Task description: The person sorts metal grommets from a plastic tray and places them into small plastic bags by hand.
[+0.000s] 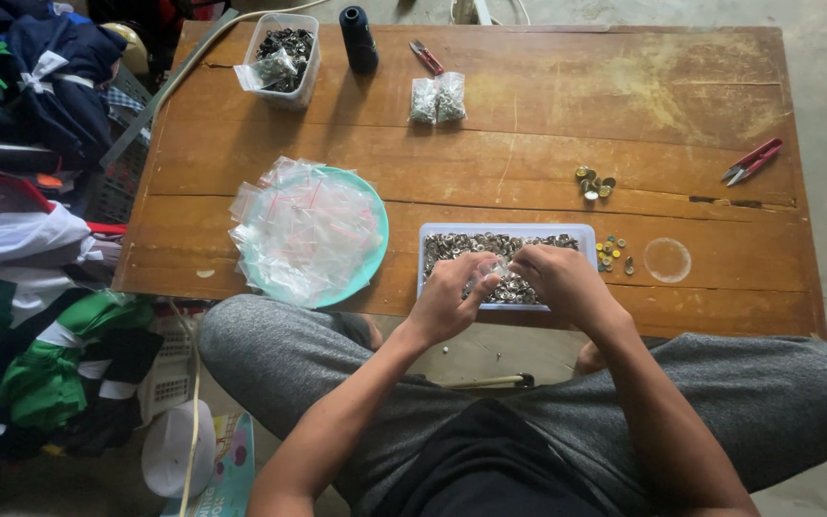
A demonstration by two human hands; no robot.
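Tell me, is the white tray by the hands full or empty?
Full. The white tray is covered edge to edge with small metal pieces.

Grey trousers, dark top, bare forearms, no sleeves

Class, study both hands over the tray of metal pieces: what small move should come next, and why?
Probably slip a few small metal pieces into the small clear plastic bag: the left hand and right hand pinch it between them right above the clear rectangular tray of metal pieces, so the bag looks ready for filling.
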